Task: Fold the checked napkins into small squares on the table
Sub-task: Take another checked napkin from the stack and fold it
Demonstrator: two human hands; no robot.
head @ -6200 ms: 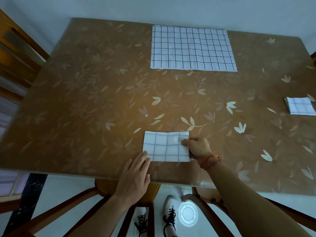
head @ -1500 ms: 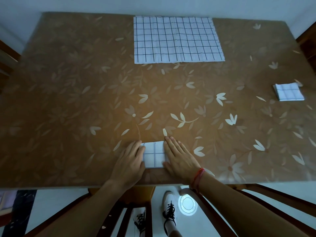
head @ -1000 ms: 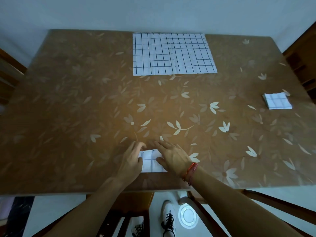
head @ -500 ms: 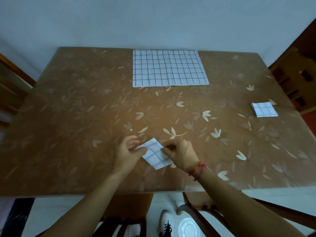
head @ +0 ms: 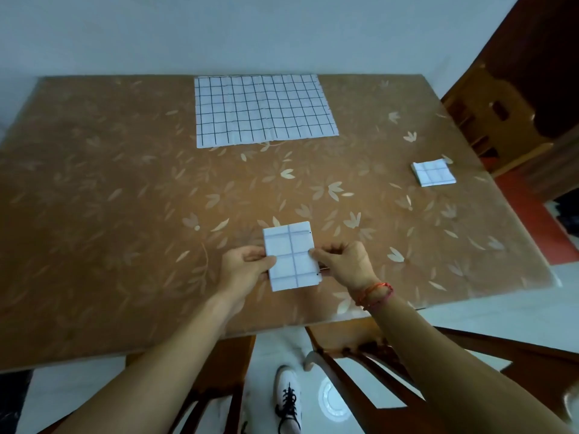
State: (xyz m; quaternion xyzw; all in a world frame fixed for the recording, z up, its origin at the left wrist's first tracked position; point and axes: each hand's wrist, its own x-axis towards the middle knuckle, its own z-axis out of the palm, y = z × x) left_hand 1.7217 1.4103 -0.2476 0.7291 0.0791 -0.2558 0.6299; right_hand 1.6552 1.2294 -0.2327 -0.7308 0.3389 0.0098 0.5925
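As hands [head: 247, 268] [head: 345, 264] pinch napkin [head: 291, 256] (folded), square [head: 434, 172] lies right.

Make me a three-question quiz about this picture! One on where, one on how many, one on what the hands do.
1. Where is the spread-out napkin?
A. at the far edge of the table
B. on a chair
C. on the floor

2. How many checked napkins show?
A. one
B. five
C. three

3. How is the held napkin?
A. spread flat
B. folded small, pinched by the left hand and right hand
C. crumpled

Answers: 1 A, it lies nearest the wall; 2 C, counting the small folded napkin at the right; 3 B, each grips one side edge.
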